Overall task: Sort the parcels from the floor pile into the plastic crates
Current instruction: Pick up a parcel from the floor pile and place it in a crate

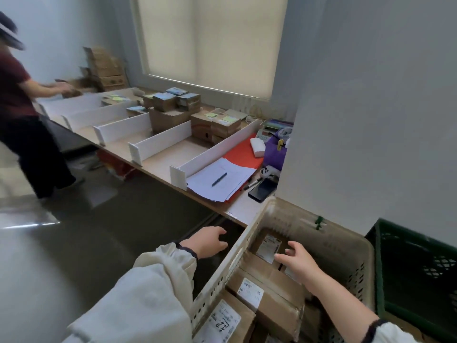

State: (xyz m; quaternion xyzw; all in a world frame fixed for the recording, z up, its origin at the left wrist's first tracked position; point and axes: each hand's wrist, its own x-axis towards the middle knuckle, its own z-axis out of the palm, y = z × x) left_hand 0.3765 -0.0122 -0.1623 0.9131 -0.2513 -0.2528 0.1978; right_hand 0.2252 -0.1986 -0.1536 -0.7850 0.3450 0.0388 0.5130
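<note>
Brown cardboard parcels (277, 308) with white shipping labels lie packed in a perforated beige plastic crate (346, 246) off the near end of the wooden bench (158, 167). The right hand (298, 262), fingers spread, is over a parcel near the crate's far wall (contact unclear). The left hand (210, 241), loosely curled and holding nothing, hangs just outside the crate's left rim. The label print is too blurred to read.

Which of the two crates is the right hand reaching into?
The beige crate, which holds cardboard parcels; the right hand is over them. The dark green crate stands beside it.
</note>
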